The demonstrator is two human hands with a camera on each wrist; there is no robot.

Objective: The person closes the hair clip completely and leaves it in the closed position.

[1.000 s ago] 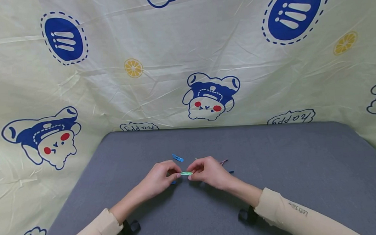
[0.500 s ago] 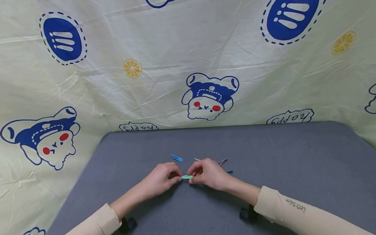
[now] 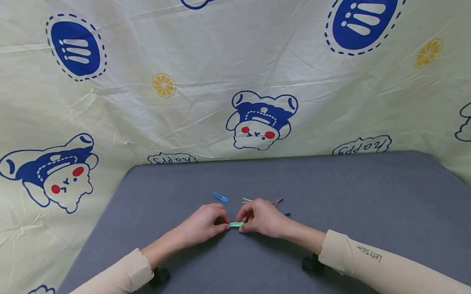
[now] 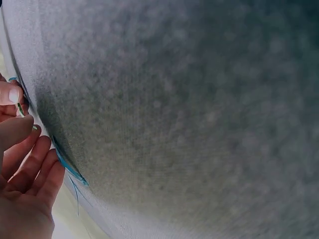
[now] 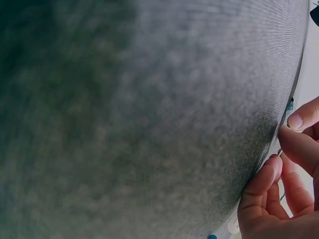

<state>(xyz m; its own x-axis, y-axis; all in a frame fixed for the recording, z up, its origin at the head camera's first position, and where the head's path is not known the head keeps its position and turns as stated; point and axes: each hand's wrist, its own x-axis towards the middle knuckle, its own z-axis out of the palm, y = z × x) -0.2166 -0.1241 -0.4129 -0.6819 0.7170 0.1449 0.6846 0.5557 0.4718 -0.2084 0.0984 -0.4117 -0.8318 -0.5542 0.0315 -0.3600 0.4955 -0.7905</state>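
Observation:
A light green snap hair clip (image 3: 236, 224) lies crosswise between my two hands, low over the grey table. My left hand (image 3: 205, 222) pinches its left end with thumb and fingers. At the right end, my right hand (image 3: 263, 218) pinches it too. Just beyond the hands lies a blue snap hair clip (image 3: 220, 197). In the left wrist view, fingers and a slim blue item (image 4: 70, 168) show at the left edge. Fingers also fill the right side of the right wrist view, where the green clip is mostly hidden.
Behind my right hand, partly covered, lie a pale slim item (image 3: 246, 200), a pinkish forked one (image 3: 279, 202) and a dark blue one (image 3: 288, 214). The grey table (image 3: 362, 193) ends at a printed curtain (image 3: 202, 122).
Both hands have come slightly nearer to me and lower with the green clip between them. The pale item behind my right hand shows more; a blue item by my left hand is now covered.

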